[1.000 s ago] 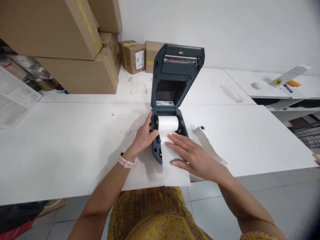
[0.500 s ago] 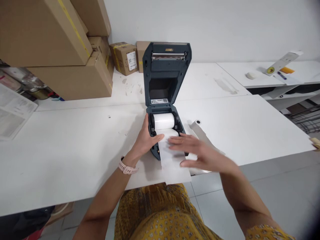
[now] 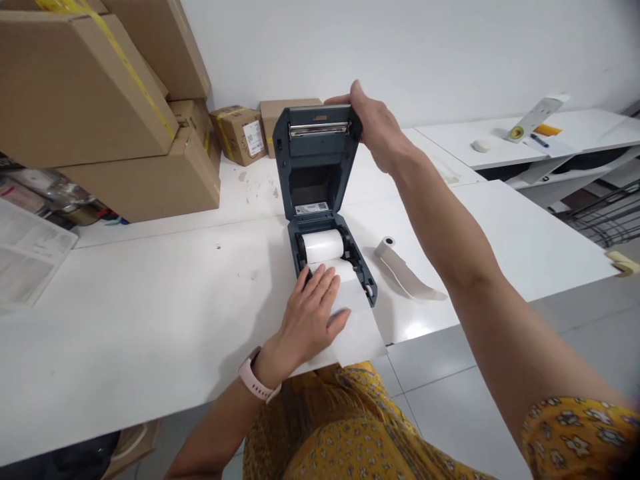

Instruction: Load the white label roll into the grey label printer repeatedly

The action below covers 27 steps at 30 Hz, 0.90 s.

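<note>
A dark label printer [image 3: 369, 273] stands on the white table with its lid [image 3: 320, 152] raised. Inside its base sits a white label roll [image 3: 323, 247], and a strip of labels [image 3: 360, 333] runs from it over the front and past the table edge. My left hand [image 3: 311, 317] lies flat on the strip at the front of the base, fingers stretched out. At the lid's upper right corner, my right hand [image 3: 376, 127] grips the edge, its fingertips partly hidden behind the lid.
Right of the printer lies a small paper roll [image 3: 387, 247] with a loose tail. Cardboard boxes [image 3: 145, 173] are stacked at the back left. A side table [image 3: 450, 143] at the back right bears tape and a pen.
My right hand has gone from above the label strip up to the lid's corner and taken hold of it. My left hand has moved from the printer's left side onto the strip.
</note>
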{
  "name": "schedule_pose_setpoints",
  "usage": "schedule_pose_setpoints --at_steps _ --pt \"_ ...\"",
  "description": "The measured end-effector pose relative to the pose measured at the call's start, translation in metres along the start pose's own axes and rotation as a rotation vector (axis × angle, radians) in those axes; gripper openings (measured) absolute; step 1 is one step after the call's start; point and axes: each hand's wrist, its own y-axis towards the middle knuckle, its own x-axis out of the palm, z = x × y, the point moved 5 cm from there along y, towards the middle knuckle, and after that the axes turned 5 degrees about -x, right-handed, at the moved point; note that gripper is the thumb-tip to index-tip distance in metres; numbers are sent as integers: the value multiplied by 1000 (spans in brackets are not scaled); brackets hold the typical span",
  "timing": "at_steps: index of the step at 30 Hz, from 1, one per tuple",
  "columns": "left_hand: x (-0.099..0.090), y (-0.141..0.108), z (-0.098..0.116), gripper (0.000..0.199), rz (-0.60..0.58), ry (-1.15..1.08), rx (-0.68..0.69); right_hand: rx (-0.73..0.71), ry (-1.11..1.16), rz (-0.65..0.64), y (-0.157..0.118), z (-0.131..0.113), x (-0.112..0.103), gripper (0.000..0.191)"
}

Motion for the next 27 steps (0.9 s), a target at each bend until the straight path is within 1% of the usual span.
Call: schedule_pose_setpoints --at_steps 2,4,6,8,10,12,13,15,16,18,19,20,21,22,23,24,25,27 --pt "-4 -11 15 51 27 35 53 -96 -7 50 -20 -9 0 52" --pt "-10 -21 30 49 53 66 83 -181 -20 56 -50 -18 -1 40" --pt "-17 -31 42 43 75 66 88 -238 -18 27 -86 -24 0 35" --pt "-24 -41 51 35 93 1 75 -270 -8 -18 -128 -25 3 33" --pt "-30 -52 58 29 103 -118 52 -299 -38 -69 -171 -21 10 32" --pt "-34 -64 61 25 117 -242 11 -310 -114 -94 -210 -11 20 34" --pt "-35 -69 61 24 129 -293 -16 -307 -146 -84 -227 -4 27 35" --pt "-38 -76 56 22 187 -363 -95 -270 -160 2 -253 11 40 35" --pt "-38 -77 50 23 233 -381 -154 -243 -145 70 -262 18 47 34" --pt "-36 -73 33 26 343 -402 -328 -192 -90 225 -275 28 60 34" --pt "-32 -69 22 29 385 -417 -444 -171 -62 290 -279 32 65 34" --pt "-26 -64 10 38 412 -453 -583 -151 -42 335 -281 34 70 34" --pt "-17 -57 -1 53 397 -518 -700 -127 -27 360 -282 36 74 33" --pt "-7 -50 -9 63 337 -608 -789 -92 -8 370 -282 38 76 31" --pt "4 -41 -15 67 260 -724 -842 -45 23 381 -283 41 77 30" --pt "13 -33 -19 68 193 -838 -865 16 71 388 -283 46 76 34" --pt "19 -28 -22 69 145 -931 -879 89 139 381 -283 51 75 46" --pt "24 -21 -25 70 112 -1051 -892 239 302 319 -284 63 76 77"
